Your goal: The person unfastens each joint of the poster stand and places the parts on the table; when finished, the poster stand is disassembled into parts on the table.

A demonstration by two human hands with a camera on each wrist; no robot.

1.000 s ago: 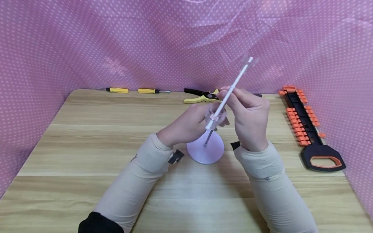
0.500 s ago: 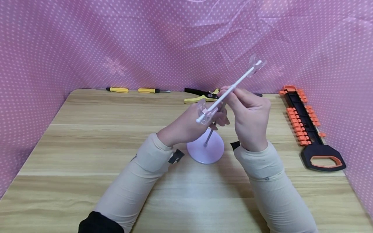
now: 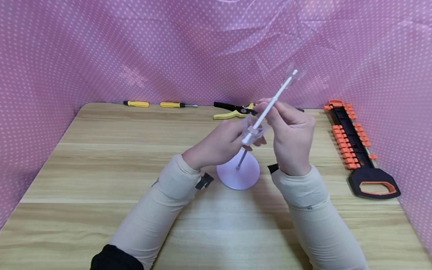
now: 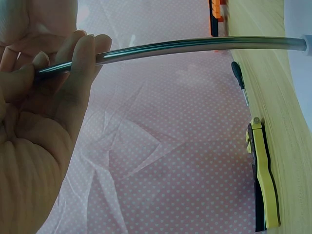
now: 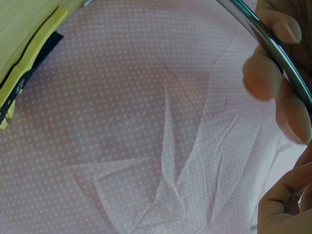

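Left hand (image 3: 221,144) grips the metal rod (image 4: 185,46) above its round base (image 3: 238,174); right hand (image 3: 291,133) pinches the white clip arm (image 3: 269,108). Judged: steady the rod, align the arm's lower end squarely.

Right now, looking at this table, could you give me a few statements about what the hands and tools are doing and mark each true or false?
1. The right hand pinches a white rod that tilts up toward the back wall. True.
2. The round base is lifted off the table. False: it stands on the table, with a metal post rising from it.
3. The left hand grips the metal post. True: the left wrist view shows its fingers curled round it.
4. The saw lies at the left edge. False: it lies at the right edge.
5. Two yellow screwdrivers lie along the far edge. True.
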